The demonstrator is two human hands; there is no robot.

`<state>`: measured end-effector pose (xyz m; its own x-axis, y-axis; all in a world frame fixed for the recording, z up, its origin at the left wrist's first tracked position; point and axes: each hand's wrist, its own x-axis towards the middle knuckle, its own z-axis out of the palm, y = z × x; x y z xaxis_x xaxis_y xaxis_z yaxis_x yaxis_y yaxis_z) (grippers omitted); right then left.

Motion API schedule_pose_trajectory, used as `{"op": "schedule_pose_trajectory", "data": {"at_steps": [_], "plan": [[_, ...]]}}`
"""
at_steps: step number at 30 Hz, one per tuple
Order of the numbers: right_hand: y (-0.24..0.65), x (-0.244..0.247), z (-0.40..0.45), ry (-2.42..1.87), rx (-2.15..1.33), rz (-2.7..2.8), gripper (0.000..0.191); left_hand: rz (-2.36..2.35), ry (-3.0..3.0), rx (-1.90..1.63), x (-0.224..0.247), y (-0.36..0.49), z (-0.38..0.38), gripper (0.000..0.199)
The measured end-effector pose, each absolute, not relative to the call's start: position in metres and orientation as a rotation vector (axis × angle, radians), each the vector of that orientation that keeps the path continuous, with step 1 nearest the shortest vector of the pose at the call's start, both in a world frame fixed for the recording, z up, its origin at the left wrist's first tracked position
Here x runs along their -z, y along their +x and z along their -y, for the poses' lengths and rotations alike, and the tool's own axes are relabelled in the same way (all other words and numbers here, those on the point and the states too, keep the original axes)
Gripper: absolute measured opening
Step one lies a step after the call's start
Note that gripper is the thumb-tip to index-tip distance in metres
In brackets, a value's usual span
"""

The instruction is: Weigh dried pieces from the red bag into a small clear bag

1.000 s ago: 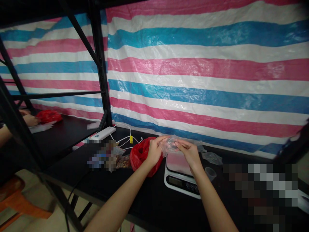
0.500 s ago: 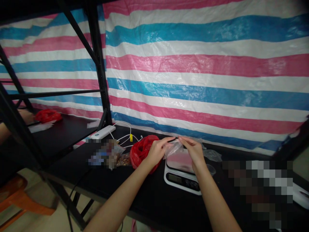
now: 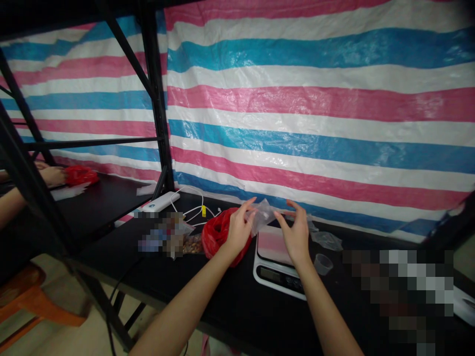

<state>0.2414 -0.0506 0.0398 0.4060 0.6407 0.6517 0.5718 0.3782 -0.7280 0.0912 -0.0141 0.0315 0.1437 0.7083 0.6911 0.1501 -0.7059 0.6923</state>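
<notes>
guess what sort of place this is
Probably a makeshift packing or weighing station, though I can't be certain: a digital scale and a clear plastic bag lie on a black metal-framed bench, with a striped plastic tarpaulin hung behind as a backdrop.

Shiny woven plastic tarp (image 3: 315,99) behind a matt black metal shelf frame (image 3: 158,99)

The tarp is glossy and finely creased, catching highlights along its stripes. The tabletop (image 3: 222,316) is smooth, matt black. The clear plastic bag (image 3: 262,216) is thin, glossy film, and the red plastic bag (image 3: 218,237) is shiny and crumpled. The kitchen scale (image 3: 276,277) has a white plastic body and a mirror-smooth top reflecting the tarp. The small cup (image 3: 322,264) is translucent plastic, the power bank (image 3: 160,201) is smooth white plastic, and the stool (image 3: 22,296) is orange plastic with a soft sheen.
</notes>
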Motion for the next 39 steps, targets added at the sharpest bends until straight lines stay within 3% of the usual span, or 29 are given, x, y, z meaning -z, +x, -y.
{"op": "schedule_pose_trajectory", "data": {"at_steps": [2, 5, 13, 17, 20, 26, 31, 34, 36, 39], "plan": [[0.232, -0.040, 0.053, -1.230, 0.010, 1.469, 0.055, -0.804, 2.041, -1.681, -0.030, 0.090, 0.015, 0.043], [0.220, -0.037, 0.053, -1.112, -0.152, 1.726, 0.044, -0.655, 2.146, -1.677, -0.027, 0.094, 0.017, 0.048], [0.223, -0.038, 0.053, -1.128, -0.225, 1.648, 0.028, -0.767, 2.111, -1.702, -0.027, 0.097, 0.019, 0.055], [0.229, -0.042, 0.055, -1.204, -0.105, 1.535, 0.026, -0.979, 2.382, -1.702, -0.033, 0.089, 0.026, 0.039], [0.232, -0.042, 0.054, -1.209, -0.194, 1.427, 0.022, -0.890, 2.694, -1.532, -0.039, 0.085, 0.030, 0.033], [0.239, -0.040, 0.049, -1.088, -0.526, 1.367, 0.022, -0.734, 2.976, -1.361, -0.034, 0.087, 0.021, 0.071], [0.240, -0.034, 0.046, -1.034, -0.691, 1.390, 0.025, -0.900, 3.082, -1.418, -0.028, 0.085, 0.017, 0.050], [0.237, -0.034, 0.046, -1.019, -0.745, 1.408, 0.028, -0.908, 3.095, -1.483, -0.030, 0.083, 0.019, 0.049], [0.235, -0.037, 0.048, -1.019, -0.664, 1.445, 0.029, -0.902, 3.066, -1.556, -0.032, 0.082, 0.020, 0.053], [0.230, -0.047, 0.059, -1.067, -0.214, 1.447, 0.023, -0.931, 3.010, -1.630, -0.036, 0.080, 0.023, 0.059]]}}
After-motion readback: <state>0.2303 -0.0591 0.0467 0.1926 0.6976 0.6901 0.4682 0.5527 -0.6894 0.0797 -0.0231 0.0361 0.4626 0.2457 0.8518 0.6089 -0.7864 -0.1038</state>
